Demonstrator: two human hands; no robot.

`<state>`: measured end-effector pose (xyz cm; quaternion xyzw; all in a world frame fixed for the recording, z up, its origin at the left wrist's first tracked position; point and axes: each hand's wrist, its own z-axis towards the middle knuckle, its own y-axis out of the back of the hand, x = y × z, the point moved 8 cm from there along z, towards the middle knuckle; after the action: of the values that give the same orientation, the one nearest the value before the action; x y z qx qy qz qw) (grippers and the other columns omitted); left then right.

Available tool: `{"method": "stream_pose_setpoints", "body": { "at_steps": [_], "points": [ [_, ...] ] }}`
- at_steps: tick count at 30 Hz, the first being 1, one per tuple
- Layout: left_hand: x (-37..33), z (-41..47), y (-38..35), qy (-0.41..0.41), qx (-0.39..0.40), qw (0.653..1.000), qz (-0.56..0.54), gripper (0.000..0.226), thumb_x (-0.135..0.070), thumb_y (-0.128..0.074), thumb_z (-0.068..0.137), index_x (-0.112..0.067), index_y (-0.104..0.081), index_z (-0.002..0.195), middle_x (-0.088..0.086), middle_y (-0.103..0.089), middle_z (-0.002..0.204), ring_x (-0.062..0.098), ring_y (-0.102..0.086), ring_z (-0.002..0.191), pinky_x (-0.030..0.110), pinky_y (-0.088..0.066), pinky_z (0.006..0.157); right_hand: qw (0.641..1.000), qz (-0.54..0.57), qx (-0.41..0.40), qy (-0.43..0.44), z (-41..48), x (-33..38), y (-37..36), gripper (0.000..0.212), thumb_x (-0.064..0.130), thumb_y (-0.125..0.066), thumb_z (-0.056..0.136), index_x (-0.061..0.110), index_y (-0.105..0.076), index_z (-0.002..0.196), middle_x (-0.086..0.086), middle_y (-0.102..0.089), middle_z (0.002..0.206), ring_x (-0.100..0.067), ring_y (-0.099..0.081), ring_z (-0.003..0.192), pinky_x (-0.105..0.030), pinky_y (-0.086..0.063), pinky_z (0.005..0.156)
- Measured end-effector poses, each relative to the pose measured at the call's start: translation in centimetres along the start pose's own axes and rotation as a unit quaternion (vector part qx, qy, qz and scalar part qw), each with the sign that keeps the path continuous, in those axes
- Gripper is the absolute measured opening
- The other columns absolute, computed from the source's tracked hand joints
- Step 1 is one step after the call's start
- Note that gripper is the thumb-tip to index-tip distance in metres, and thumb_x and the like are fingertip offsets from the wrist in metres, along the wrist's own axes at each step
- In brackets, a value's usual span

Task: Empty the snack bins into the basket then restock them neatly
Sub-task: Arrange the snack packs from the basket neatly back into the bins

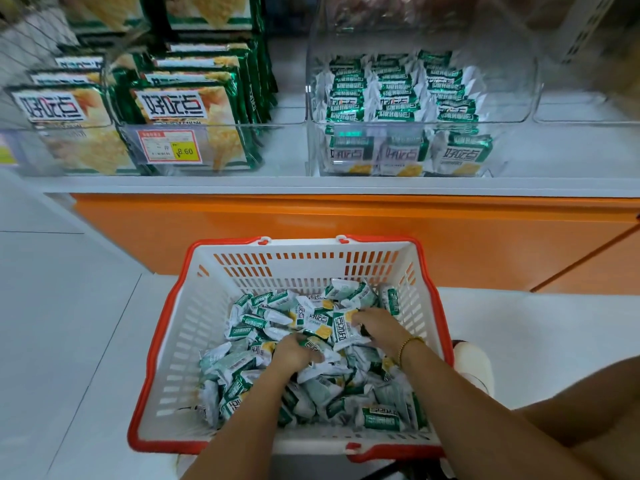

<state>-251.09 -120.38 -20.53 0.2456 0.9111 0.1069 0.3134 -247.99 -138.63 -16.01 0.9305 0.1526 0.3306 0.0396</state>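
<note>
Nearest us, the person's two bare forearms reach down into the basket (166,341). It is white slotted plastic with a red-orange rim, and it stands on a pale, smooth tiled floor (69,323). It is heaped with snack packets (242,368), small crinkled pillow-shaped wrappers, silver-white with green bands. The left hand (294,353) is dug into the middle of the heap, its fingers curled round a few packets. The right hand (375,327), with a thin gold bracelet (408,342) at the wrist, lies just beside it with fingertips sunk among the wrappers; we cannot tell whether it grips any. By the basket's right side we see a white shoe (474,367).

Beyond the basket rises a glossy orange panel (311,220), topped by a white shelf (277,184). On the shelf stands a clear bin (509,98) of hard plastic, partly filled with stocked packets (398,98) in three tidy rows. To its left, large flat packs (173,109) stand upright in file behind clear plastic that carries a red and yellow price label (169,147).
</note>
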Motion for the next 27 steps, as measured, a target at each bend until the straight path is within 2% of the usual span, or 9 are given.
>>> {"method": "stream_pose_setpoints", "body": {
  "at_steps": [3,6,8,11,14,17,19,21,27],
  "points": [
    [-1.0,-1.3,0.4,-0.023,0.009,0.999,-0.045,0.060,-0.004,-0.075,0.078,-0.010,-0.046,0.130,0.013,-0.049,0.135,0.024,-0.061,0.086,0.030,-0.044,0.067,0.996,0.068,0.059,0.011,-0.8,0.5,-0.9,0.011,0.012,-0.060,0.086,0.006,-0.053,0.081,-0.019,-0.052,0.096,-0.025,-0.053,0.089,-0.048,-0.048,0.098],
    [-2.7,-3.2,0.7,-0.041,0.040,0.992,-0.116,0.052,0.004,-0.067,0.081,-0.015,-0.051,0.126,0.006,-0.058,0.092,0.019,-0.053,0.062,0.026,-0.041,0.054,0.993,0.076,0.086,0.030,-1.8,1.5,-1.4,0.022,0.014,-0.060,0.089,0.010,-0.058,0.110,0.001,-0.046,0.082,-0.019,-0.050,0.082,-0.038,-0.048,0.093],
    [-4.3,-4.4,1.2,-0.053,0.065,0.980,-0.179,0.052,0.008,-0.058,0.084,-0.019,-0.051,0.127,0.001,-0.043,0.062,0.013,-0.036,0.049,0.022,-0.034,0.045,0.994,0.072,0.064,0.052,-3.0,2.9,-0.8,0.043,0.015,-0.060,0.091,-0.004,-0.053,0.128,-0.021,-0.060,0.097,-0.038,-0.055,0.100,-0.042,-0.048,0.099],
    [-7.3,-6.3,2.6,-0.088,0.085,0.953,-0.277,0.048,0.009,-0.051,0.087,-0.020,-0.052,0.125,0.000,-0.038,0.059,0.011,-0.036,0.050,0.020,-0.035,0.044,0.988,0.074,0.054,0.121,-4.4,6.0,0.0,0.045,0.009,-0.057,0.092,-0.018,-0.043,0.126,-0.037,-0.038,0.135,-0.046,-0.038,0.127,-0.050,-0.043,0.102],
    [-9.9,-8.1,4.7,-0.125,0.068,0.930,-0.338,0.045,-0.003,-0.055,0.091,-0.015,-0.046,0.134,0.000,-0.052,0.077,0.010,-0.042,0.056,0.022,-0.039,0.047,0.982,0.100,0.054,0.151,-6.2,9.0,0.9,0.035,0.009,-0.056,0.093,-0.002,-0.053,0.126,-0.020,-0.050,0.136,-0.033,-0.048,0.127,-0.045,-0.041,0.106],
    [-12.4,-9.3,6.3,-0.162,0.035,0.932,-0.323,0.070,-0.048,-0.078,0.071,-0.013,-0.051,0.126,0.000,-0.055,0.112,0.013,-0.055,0.086,0.033,-0.050,0.071,0.970,0.046,0.067,0.231,-8.5,12.3,1.5,0.040,0.012,-0.055,0.096,0.007,-0.049,0.135,-0.004,-0.045,0.140,-0.019,-0.043,0.129,-0.038,-0.041,0.104],
    [-14.0,-10.6,7.2,-0.184,0.002,0.939,-0.291,0.073,-0.062,-0.081,0.055,-0.013,-0.060,0.105,0.002,-0.058,0.109,0.018,-0.056,0.098,0.036,-0.046,0.090,0.960,0.025,0.077,0.267,-10.3,14.0,1.9,0.051,0.027,-0.060,0.093,0.020,-0.045,0.141,0.006,-0.048,0.134,-0.010,-0.046,0.114,-0.028,-0.044,0.090],
    [-14.9,-11.4,7.5,-0.197,-0.003,0.943,-0.268,0.091,-0.068,-0.081,0.050,-0.004,-0.060,0.111,0.005,-0.059,0.110,0.020,-0.056,0.104,0.042,-0.041,0.101,0.949,-0.005,0.078,0.306,-11.9,15.4,2.5,0.055,0.035,-0.061,0.090,0.027,-0.044,0.142,0.009,-0.055,0.128,0.004,-0.052,0.095,-0.012,-0.045,0.076],
    [-18.3,-15.8,6.3,-0.254,0.103,0.911,-0.308,0.079,-0.053,-0.074,0.070,-0.019,-0.048,0.136,-0.009,-0.047,0.135,0.011,-0.049,0.124,0.045,-0.055,0.087,0.917,-0.061,0.089,0.385,-16.2,18.7,3.1,0.063,0.028,-0.064,0.089,0.043,-0.034,0.142,0.021,-0.048,0.134,0.001,-0.048,0.121,-0.017,-0.050,0.086]
  ]
}}
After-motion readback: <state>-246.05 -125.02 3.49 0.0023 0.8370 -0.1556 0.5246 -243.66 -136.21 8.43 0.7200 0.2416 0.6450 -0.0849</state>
